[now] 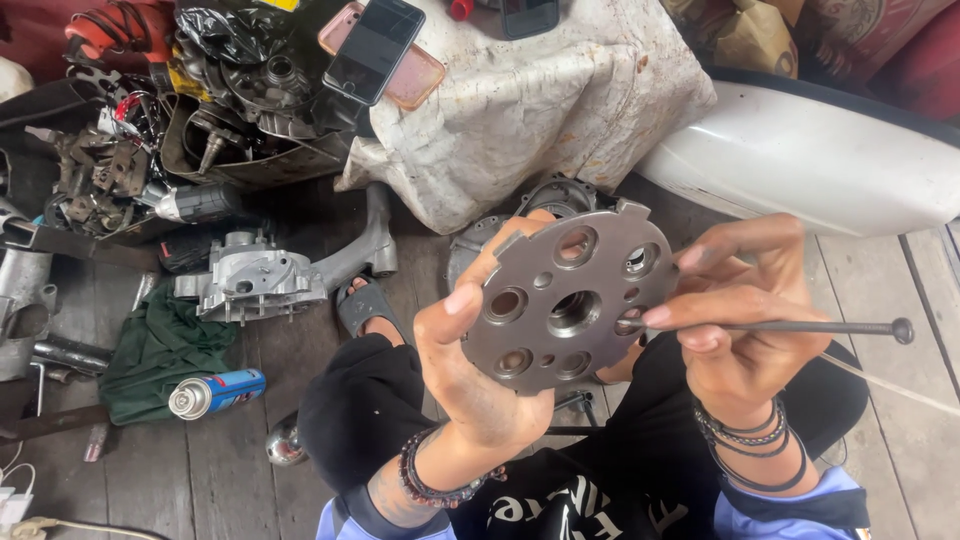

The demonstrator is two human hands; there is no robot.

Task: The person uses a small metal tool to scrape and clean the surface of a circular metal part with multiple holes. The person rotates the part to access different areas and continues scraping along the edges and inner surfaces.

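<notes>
- While your left hand (475,365) holds the round steel plate (570,295) up by its lower rim, thumb and fingers pinching the edge, your right hand (745,320) pinches a thin metal rod (800,327) with its tip at one of the plate's small holes on the right side.
- By the look of it you are at the probing or lining-up step; any next move calls for a steady plate and a rod kept square to the hole.
- Below your knees lies a wooden plank floor (230,470), which carries everything.
- Toward its left edge sit a blue spray can (215,393) on a green cloth (160,345), and a grey engine casing (255,285) just above them.
- Near the top edge a stained white cloth (530,100) carries a phone (375,48); a tray of oily parts (250,100) stands beside it.
- At the right edge rests a white curved panel (810,150).
</notes>
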